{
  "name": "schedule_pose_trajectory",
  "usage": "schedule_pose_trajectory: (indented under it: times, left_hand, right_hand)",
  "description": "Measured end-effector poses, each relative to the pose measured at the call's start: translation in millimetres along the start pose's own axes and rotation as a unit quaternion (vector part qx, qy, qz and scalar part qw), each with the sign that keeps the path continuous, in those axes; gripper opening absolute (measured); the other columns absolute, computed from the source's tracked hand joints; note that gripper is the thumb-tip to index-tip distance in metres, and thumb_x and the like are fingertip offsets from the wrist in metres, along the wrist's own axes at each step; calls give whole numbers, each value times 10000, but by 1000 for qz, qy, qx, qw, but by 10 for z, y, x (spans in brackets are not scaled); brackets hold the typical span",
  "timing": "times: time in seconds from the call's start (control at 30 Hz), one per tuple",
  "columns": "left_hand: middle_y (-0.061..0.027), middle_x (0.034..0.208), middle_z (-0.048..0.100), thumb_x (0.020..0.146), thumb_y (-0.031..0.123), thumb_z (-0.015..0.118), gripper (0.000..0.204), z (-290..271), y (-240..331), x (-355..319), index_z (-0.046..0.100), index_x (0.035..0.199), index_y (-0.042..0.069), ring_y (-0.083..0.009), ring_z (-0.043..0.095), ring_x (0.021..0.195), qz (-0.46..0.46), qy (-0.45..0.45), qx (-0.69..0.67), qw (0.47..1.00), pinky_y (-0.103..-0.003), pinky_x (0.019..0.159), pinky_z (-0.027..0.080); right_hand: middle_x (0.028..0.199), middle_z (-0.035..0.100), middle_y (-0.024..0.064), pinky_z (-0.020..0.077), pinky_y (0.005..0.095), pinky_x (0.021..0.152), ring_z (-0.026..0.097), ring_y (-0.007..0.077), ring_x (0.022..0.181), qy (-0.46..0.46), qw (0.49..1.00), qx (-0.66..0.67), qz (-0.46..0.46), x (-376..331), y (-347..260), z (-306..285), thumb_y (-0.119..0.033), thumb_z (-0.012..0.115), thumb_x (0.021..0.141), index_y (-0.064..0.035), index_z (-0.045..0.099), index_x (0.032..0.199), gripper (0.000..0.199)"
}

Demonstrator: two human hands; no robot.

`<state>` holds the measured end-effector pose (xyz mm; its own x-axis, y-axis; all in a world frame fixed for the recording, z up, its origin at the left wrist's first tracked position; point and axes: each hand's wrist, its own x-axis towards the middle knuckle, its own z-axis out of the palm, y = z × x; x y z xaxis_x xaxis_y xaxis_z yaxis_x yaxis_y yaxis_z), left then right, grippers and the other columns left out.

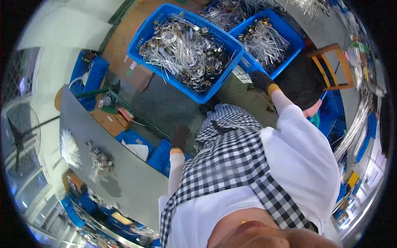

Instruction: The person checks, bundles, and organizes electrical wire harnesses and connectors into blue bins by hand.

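A big blue plastic crate (138, 53) stands in front of me, filled with silvery cables that have metal connectors (182, 47). Behind it to the right is a smaller blue crate (295, 45), heaped with similar silvery cables (264, 41). My right hand (261, 80), in a dark glove, is at the near corner of the smaller crate; its fingers are too dark to make out, and whether it grips the rim is unclear. Lower, at my left side, my left hand (180, 137) hangs in a dark glove, apart from the crates, with its fingers indistinct.
On my left runs a long grey table (136, 188) bearing a white cable bundle (70, 149) and a small pile of connector cables (100, 163). Blue bins (159, 157) and a cardboard box (108, 120) sit below its edge. A wooden chair (341, 66) and a person in dark clothing (300, 80) are at right.
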<state>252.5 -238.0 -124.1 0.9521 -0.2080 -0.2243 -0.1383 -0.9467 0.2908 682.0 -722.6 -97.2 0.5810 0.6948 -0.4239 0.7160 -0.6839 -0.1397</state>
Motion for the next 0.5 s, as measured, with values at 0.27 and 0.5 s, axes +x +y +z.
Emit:
schedule_pose_trajectory:
  times: [0.27, 0.5]
  left_hand:
    - [-185, 1397, 546, 936, 258, 626, 416, -116, -400, 533, 597, 1324, 111, -420, 550, 1219, -31, -33, -10, 999, -490, 1038, 456]
    - [-131, 1229, 671, 914, 296, 632, 431, -1156, 330, 1344, 609, 1335, 206, -349, 622, 1181, -164, -141, -111, 970, -515, 1067, 447]
  right_hand:
    - [908, 684, 69, 536, 418, 781, 633, 231, 846, -81, 968, 157, 180, -996, 238, -164, -293, 578, 989, -98, 680, 1089, 242]
    - [1111, 691, 167, 498, 448, 996, 642, 337, 1063, -2, 989, 0, 151, -583, 1508, -338, -313, 537, 1001, -99, 685, 1144, 297]
